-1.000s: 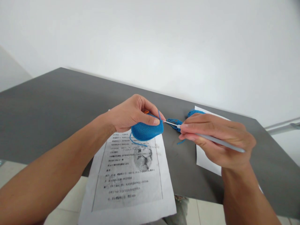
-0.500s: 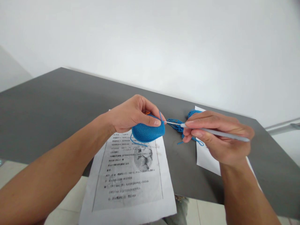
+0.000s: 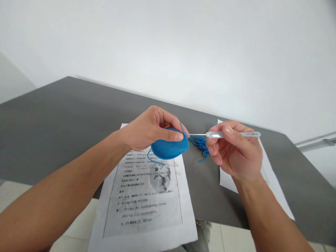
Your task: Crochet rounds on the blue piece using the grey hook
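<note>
While left fingers [image 3: 170, 118] pinch blue crochet piece [image 3: 168, 148], right fingers [image 3: 213, 150] (palm showing) pinch crochet hook [image 3: 214, 134]

Left fingers [image 3: 172, 134] pinch crochet [image 3: 169, 149], right fingers [image 3: 237, 140] a hook [image 3: 214, 134] apparently touching it.

Sheet [image 3: 141, 234] overhangs near edge of bench [image 3: 73, 122]; crochet piece [image 3: 169, 148] above sheet's far end; yarn tangle [image 3: 201, 143] right, second sheet [image 3: 270, 178] farther right.

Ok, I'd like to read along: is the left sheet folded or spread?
Spread: the left sheet lies open, its text and picture facing up.
</note>
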Motion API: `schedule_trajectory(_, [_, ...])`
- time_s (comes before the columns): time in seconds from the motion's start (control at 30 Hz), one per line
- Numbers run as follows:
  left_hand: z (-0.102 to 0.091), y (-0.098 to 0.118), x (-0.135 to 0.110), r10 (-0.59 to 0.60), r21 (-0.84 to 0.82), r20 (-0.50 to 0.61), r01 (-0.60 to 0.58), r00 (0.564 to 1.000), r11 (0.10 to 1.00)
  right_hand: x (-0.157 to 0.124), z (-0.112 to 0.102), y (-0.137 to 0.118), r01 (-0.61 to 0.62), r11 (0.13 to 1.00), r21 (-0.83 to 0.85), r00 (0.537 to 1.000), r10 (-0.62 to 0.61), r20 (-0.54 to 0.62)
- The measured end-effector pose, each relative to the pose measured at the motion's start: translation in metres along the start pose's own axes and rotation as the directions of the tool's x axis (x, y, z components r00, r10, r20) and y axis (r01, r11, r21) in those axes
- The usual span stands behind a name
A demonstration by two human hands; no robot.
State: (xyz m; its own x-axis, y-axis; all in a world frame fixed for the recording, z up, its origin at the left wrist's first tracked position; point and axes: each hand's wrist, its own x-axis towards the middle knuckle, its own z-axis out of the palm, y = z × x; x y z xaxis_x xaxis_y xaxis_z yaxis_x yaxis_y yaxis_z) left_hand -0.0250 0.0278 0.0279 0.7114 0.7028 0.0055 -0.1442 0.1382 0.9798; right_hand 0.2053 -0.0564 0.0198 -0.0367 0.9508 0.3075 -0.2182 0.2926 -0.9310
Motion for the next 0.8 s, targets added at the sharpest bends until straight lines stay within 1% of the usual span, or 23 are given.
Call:
schedule_trajectory(0.1, [0.002, -0.003, 0.0, 0.052, -0.02, -0.028, -0.053, 0.998, 0.998, 0.003, 0.003, 0.006, -0.097, 0.992, 0.081, 0.994, 0.101, -0.036])
schedule_trajectory(0.17, [0.005, -0.005, 0.0, 0.089, -0.043, -0.068, -0.092, 0.994, 0.995, 0.003, 0.009, 0.01, -0.118, 0.984, 0.135, 0.99, 0.127, -0.058])
schedule_trajectory(0.27, [0.012, -0.01, 0.0, 0.122, -0.084, -0.15, -0.135, 0.981, 0.987, 0.002, 0.023, 0.015, -0.049, 0.985, 0.164, 0.991, 0.068, -0.114])
schedule_trajectory(0.4, [0.02, -0.015, 0.0, 0.108, -0.149, -0.189, -0.137, 0.976, 0.979, 0.0, 0.039, 0.018, 0.066, 0.992, 0.112, 0.983, -0.045, -0.181])
schedule_trajectory(0.57, [0.028, -0.015, -0.002, 0.065, -0.216, -0.203, -0.11, 0.977, 0.97, 0.0, 0.038, 0.02, 0.112, 0.991, 0.078, 0.975, -0.095, -0.2])
schedule_trajectory(0.7, [0.03, -0.015, -0.003, 0.052, -0.207, -0.206, -0.095, 0.977, 0.974, 0.001, 0.036, 0.02, 0.153, 0.985, 0.079, 0.961, -0.129, -0.245])
schedule_trajectory(0.8, [0.03, -0.017, -0.003, 0.056, -0.177, -0.2, -0.092, 0.978, 0.98, 0.002, 0.036, 0.02, 0.155, 0.984, 0.082, 0.955, -0.129, -0.268])
